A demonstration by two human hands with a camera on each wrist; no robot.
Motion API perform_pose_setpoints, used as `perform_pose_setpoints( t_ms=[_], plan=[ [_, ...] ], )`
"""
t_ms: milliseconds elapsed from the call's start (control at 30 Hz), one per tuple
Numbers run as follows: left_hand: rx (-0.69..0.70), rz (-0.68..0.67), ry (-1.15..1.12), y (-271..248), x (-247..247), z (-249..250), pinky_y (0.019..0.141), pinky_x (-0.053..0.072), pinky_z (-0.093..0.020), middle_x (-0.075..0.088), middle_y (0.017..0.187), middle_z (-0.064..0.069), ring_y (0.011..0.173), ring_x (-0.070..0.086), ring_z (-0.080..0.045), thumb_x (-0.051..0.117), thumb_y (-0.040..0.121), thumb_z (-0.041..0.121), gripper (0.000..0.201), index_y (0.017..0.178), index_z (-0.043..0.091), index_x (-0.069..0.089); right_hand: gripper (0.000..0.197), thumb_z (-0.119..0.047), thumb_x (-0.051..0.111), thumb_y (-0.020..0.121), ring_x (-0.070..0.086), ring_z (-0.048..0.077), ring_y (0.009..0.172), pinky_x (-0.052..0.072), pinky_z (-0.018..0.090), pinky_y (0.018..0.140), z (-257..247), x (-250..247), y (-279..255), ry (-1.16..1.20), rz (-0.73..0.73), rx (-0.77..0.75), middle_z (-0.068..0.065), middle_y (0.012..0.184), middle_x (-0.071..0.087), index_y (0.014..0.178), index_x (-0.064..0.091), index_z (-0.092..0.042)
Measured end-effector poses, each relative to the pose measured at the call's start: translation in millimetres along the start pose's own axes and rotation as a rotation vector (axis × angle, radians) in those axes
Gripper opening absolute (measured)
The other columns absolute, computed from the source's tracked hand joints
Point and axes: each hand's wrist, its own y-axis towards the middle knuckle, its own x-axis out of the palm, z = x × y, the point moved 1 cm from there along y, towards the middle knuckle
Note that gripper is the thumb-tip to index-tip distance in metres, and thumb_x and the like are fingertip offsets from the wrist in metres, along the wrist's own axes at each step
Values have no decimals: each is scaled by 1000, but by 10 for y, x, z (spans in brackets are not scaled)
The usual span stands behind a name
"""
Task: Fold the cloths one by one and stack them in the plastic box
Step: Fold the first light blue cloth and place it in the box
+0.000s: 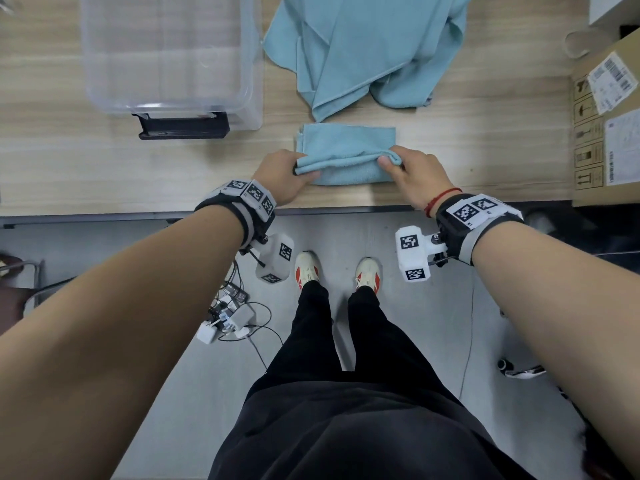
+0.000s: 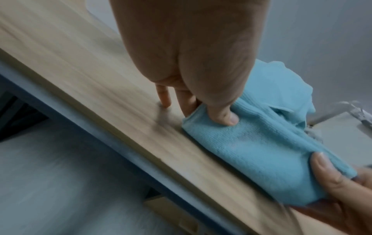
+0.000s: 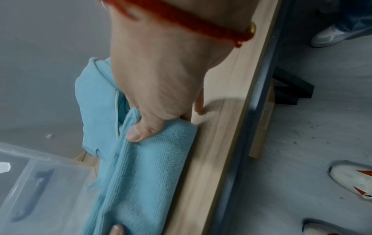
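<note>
1. Blue folded cloth (image 1: 346,157) sits near the front edge of the wooden table (image 1: 104,174), just in front of the loose cloth pile (image 1: 363,53).
2. Our left hand (image 1: 282,174) pinches its left end, thumb on top, fingers tucked under.
3. Our right hand (image 1: 414,176) pinches the right end the same way; near edge is raised.
4. Step looks like the last fold on this cloth, about halfway over.
5. Plastic box (image 1: 104,81) stands well to the left; we see no cloth inside.
6. Next: lay the raised edge onto the far edge, keep corners aligned, then carry it to the box.
</note>
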Motion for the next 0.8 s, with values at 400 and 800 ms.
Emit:
perform_pose_setpoints(
  t_ms=[400, 800],
  plan=[
    [-232, 95, -15, 416, -75, 61, 58, 31, -30, 42, 60, 0, 63, 46, -22, 34, 99, 54, 58, 67, 9, 50, 49, -51, 38, 99, 48, 29, 78, 30, 32, 66, -106, -135, 465, -72, 4, 268, 0, 65, 44, 62, 39, -19],
    [-401, 122, -77, 601, -47, 121, 49, 24, -29, 37, 55, 2, 50, 36, -17, 42, 94, 58, 58, 54, 18, 29, 44, -47, 52, 90, 57, 31, 82, 34, 30, 64, -121, -123, 648, -89, 56, 445, 2, 66, 49, 57, 44, -19]
  ],
)
